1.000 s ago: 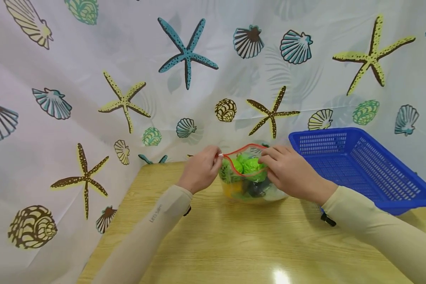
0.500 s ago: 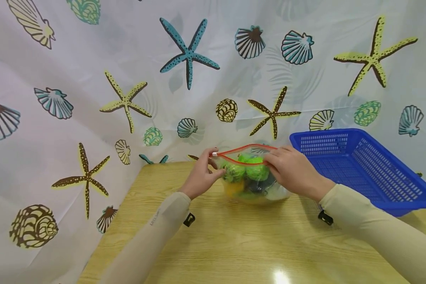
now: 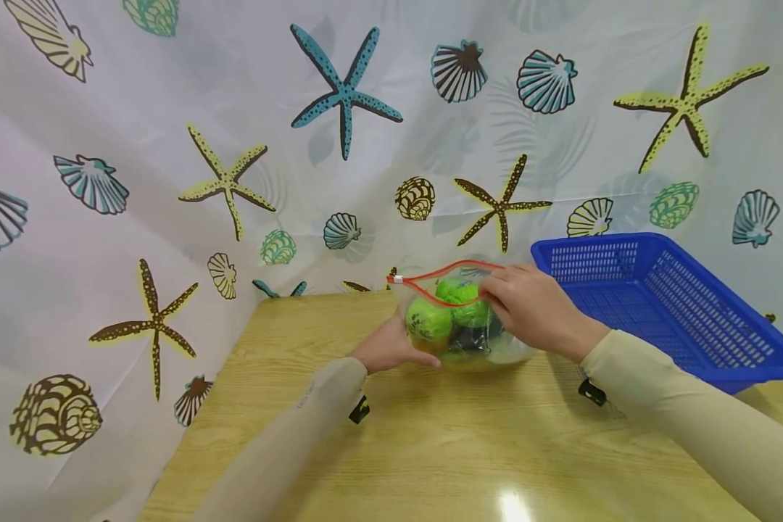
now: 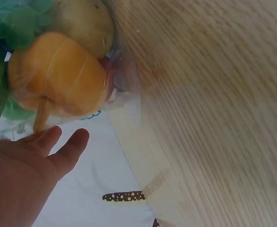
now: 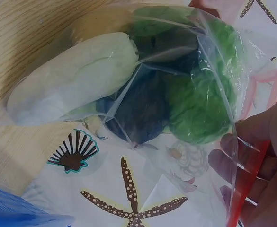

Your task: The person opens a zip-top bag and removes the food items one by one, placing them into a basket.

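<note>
A clear zip bag (image 3: 476, 341) with a red zip edge stands on the wooden table, its mouth gaping. Bright green round pieces like toy vegetables (image 3: 428, 319) show inside. Through the plastic, the left wrist view shows an orange pumpkin-like piece (image 4: 58, 73) and a tan potato-like one (image 4: 84, 26). A long white piece (image 5: 76, 78) and a dark purple one (image 5: 140, 106) appear in the right wrist view. My right hand (image 3: 535, 308) grips the bag's red rim at the right. My left hand (image 3: 391, 346) is at the bag's lower left side, fingers extended, thumb in front.
A blue perforated basket (image 3: 692, 370) stands on the table right of the bag, close behind my right forearm. A white curtain (image 3: 365, 181) printed with starfish and shells hangs along the table's back and left. The white zip slider (image 3: 398, 280) sits at the rim's left end.
My left hand has let go of the slider end of the rim and moved down to the bag's lower left side. The right hand keeps its grip on the rim.
</note>
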Tool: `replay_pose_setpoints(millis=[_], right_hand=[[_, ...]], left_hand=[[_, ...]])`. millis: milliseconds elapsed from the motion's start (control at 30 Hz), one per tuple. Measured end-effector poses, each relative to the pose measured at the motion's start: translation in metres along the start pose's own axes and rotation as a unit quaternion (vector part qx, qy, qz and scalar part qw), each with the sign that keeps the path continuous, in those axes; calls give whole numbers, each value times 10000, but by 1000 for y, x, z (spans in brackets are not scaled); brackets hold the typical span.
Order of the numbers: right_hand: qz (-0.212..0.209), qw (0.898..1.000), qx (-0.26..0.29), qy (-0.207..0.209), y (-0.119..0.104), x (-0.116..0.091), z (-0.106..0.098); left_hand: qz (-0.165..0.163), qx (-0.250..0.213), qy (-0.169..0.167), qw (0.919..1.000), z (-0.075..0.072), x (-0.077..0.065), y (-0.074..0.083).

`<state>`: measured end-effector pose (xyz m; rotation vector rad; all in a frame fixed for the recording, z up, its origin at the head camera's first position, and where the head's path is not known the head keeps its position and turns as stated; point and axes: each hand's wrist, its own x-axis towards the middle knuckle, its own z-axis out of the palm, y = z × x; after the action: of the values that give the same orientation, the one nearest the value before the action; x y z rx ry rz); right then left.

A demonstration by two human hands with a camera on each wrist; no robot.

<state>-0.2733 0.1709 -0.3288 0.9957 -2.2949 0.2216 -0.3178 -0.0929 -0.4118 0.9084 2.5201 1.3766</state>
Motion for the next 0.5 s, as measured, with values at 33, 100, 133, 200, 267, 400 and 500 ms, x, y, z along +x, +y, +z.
replay_pose_setpoints(millis=[33, 100, 133, 200, 267, 400, 500], right_hand=[[13, 10000, -3, -20, 0, 0, 0], [51, 10000, 26, -62, -1, 0, -1], [68, 9999, 48, -84, -1, 0, -1], [92, 9999, 76, -119, -3, 1, -2], [91, 9998, 109, -121, -5, 3, -5], [74, 9998, 162, -42, -8, 6, -16], [99, 9996, 260, -16, -8, 6, -26]], left_hand=[[252, -151, 8, 9996, 2, 2, 3], [717, -508, -2, 9961, 5, 5, 10], [879, -654, -2, 9940, 6, 5, 14], [957, -680, 87, 9930, 6, 2, 22], [864, -642, 182, 9940, 5, -2, 28], [541, -224, 408, 9974, 1, -12, 44], [489, 201, 574, 9970, -1, -10, 40]])
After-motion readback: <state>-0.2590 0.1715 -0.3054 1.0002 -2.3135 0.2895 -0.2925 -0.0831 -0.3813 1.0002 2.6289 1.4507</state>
